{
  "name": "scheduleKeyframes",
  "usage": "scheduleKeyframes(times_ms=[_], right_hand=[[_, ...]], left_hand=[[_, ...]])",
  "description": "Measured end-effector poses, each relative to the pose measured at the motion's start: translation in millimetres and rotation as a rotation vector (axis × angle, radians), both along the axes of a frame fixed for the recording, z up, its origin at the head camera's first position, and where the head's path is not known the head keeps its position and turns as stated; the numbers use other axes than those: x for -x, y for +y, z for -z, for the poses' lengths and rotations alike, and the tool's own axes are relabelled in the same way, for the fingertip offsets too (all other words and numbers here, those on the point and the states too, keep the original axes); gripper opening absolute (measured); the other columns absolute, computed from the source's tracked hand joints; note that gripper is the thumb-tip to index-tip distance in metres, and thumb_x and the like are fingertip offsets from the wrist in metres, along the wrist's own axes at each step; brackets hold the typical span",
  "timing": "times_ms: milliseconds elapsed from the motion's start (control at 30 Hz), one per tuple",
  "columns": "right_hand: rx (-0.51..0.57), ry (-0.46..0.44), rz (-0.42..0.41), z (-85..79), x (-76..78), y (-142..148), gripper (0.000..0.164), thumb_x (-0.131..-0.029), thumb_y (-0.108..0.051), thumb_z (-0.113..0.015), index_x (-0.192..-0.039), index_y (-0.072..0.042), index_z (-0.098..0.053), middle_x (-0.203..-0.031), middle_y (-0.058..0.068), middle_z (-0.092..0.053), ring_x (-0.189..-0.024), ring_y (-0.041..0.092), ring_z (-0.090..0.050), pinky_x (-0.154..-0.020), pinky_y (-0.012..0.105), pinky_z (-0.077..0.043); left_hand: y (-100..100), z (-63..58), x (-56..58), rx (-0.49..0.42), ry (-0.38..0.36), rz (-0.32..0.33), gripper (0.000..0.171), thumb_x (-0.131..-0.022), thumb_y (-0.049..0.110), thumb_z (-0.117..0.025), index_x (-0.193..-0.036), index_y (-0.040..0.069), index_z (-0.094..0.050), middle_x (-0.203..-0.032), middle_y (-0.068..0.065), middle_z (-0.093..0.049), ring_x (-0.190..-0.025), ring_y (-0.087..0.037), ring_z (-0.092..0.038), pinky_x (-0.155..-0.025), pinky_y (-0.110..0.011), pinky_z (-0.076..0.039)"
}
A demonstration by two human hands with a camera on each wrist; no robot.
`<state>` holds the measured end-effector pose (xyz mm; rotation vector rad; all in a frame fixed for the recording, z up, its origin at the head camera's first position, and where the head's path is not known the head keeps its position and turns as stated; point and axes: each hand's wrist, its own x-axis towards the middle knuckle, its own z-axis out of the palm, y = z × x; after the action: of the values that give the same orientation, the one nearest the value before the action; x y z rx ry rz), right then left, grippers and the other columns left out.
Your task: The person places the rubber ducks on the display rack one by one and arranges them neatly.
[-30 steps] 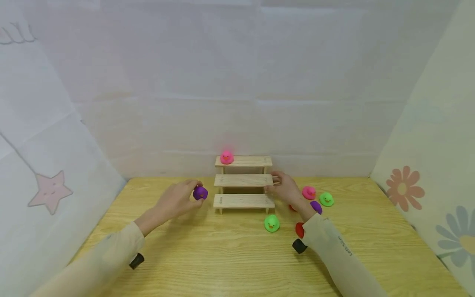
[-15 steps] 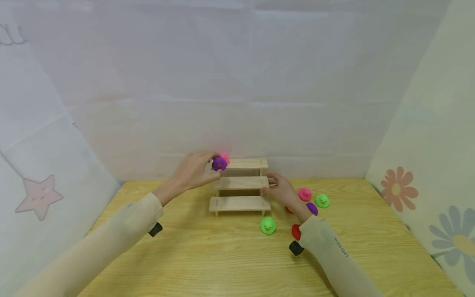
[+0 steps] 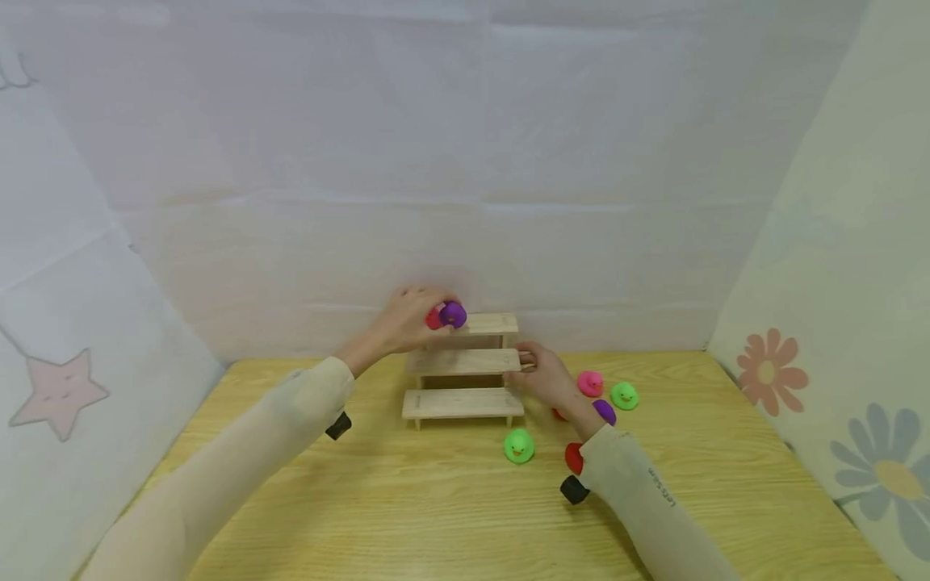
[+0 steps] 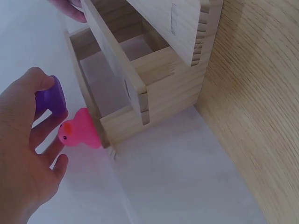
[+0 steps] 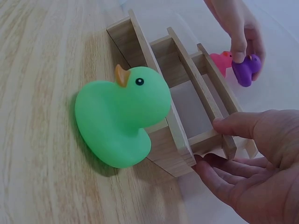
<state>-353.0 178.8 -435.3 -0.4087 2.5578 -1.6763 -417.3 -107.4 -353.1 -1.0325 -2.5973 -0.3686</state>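
Observation:
My left hand [image 3: 407, 321] pinches a purple rubber duck [image 3: 454, 315] at the top step of a three-step wooden display stand [image 3: 462, 403]. A pink rubber duck [image 4: 79, 130] sits on that step at its left end, close by the fingers; in the head view the hand and purple duck partly cover it. At the stand's right side, my right hand [image 3: 548, 379] grips the end of the middle step, thumb [image 5: 236, 125] on the board and fingers beneath it. Before the stand's front right corner, a green rubber duck [image 5: 119, 119] rests upright on the table.
Right of the stand, more rubber ducks lie on the wooden table [image 3: 407, 516]: pink [image 3: 590, 383], green [image 3: 624, 395], purple [image 3: 604, 412] and red [image 3: 573, 458], some partly hidden by the right arm. A white-covered wall [image 3: 349, 242] rises close behind the stand.
My left hand has lifted the purple duck from left of the stand, up and rightward to the top step, passing in front of the pink duck. The right hand keeps its grip on the stand.

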Motion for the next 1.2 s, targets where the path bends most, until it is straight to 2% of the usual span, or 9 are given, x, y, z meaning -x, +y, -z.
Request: scheduleKeyframes(times_ms=[167, 433, 667, 833, 1000, 1200], right_hand=[[0.020, -0.021, 0.000, -0.3, -0.6, -3, 0.068, -0.091, -0.007, -0.077, -0.149, 0.004, -0.042, -0.136, 0.025, -0.057, -0.112, 0.035, -0.065, -0.093, 0.045, -0.054], [0.024, -0.027, -0.002, 2.1, 2.6, -5, 0.068, -0.091, -0.008, -0.077, -0.150, 0.002, -0.042, -0.135, 0.025, -0.058, -0.110, 0.034, -0.066, -0.092, 0.044, -0.055], [0.017, -0.028, 0.000, 2.2, 3.7, -7, 0.071, -0.091, -0.010, -0.078, -0.151, 0.000, -0.042, -0.133, 0.023, -0.059, -0.110, 0.032, -0.066, -0.091, 0.043, -0.055], [0.018, -0.020, -0.010, 2.8, 5.5, -6, 0.070, -0.091, -0.008, -0.077, -0.150, 0.002, -0.041, -0.135, 0.025, -0.058, -0.110, 0.033, -0.066, -0.091, 0.043, -0.055], [0.008, -0.018, -0.006, 4.5, 6.8, -5, 0.069, -0.092, -0.010, -0.077, -0.151, 0.000, -0.042, -0.138, 0.023, -0.057, -0.111, 0.033, -0.065, -0.092, 0.043, -0.054], [0.010, -0.012, -0.008, 6.8, 9.5, 0, 0.071, -0.091, -0.012, -0.079, -0.151, -0.002, -0.043, -0.139, 0.022, -0.056, -0.115, 0.033, -0.064, -0.092, 0.043, -0.055]], left_hand=[[-2, 6.4, 7.2, 0.005, -0.011, 0.003, 0.043, -0.089, 0.033, -0.078, -0.127, 0.018, -0.066, -0.124, -0.002, -0.067, -0.117, -0.032, -0.054, -0.103, -0.057, -0.032], [-4, 11.6, 14.7, 0.013, -0.082, 0.009, 0.045, -0.093, 0.036, -0.073, -0.132, 0.015, -0.065, -0.127, -0.005, -0.066, -0.120, -0.032, -0.053, -0.105, -0.059, -0.030], [-5, 11.4, 15.7, 0.011, -0.110, -0.016, 0.047, -0.092, 0.034, -0.075, -0.132, 0.011, -0.065, -0.125, -0.005, -0.066, -0.117, -0.030, -0.055, -0.103, -0.059, -0.033], [-7, 11.8, 15.9, -0.005, -0.119, -0.029, 0.052, -0.092, 0.033, -0.075, -0.136, 0.009, -0.061, -0.129, -0.006, -0.064, -0.122, -0.030, -0.054, -0.106, -0.059, -0.032], [-10, 6.9, 7.9, -0.063, -0.103, -0.043, 0.056, -0.094, 0.031, -0.074, -0.142, 0.008, -0.056, -0.139, -0.008, -0.059, -0.132, -0.030, -0.048, -0.110, -0.058, -0.029], [-16, 2.4, -11.2, -0.173, 0.022, -0.019, 0.050, -0.094, 0.024, -0.073, -0.139, 0.005, -0.058, -0.138, -0.011, -0.059, -0.132, -0.032, -0.049, -0.110, -0.056, -0.034]])
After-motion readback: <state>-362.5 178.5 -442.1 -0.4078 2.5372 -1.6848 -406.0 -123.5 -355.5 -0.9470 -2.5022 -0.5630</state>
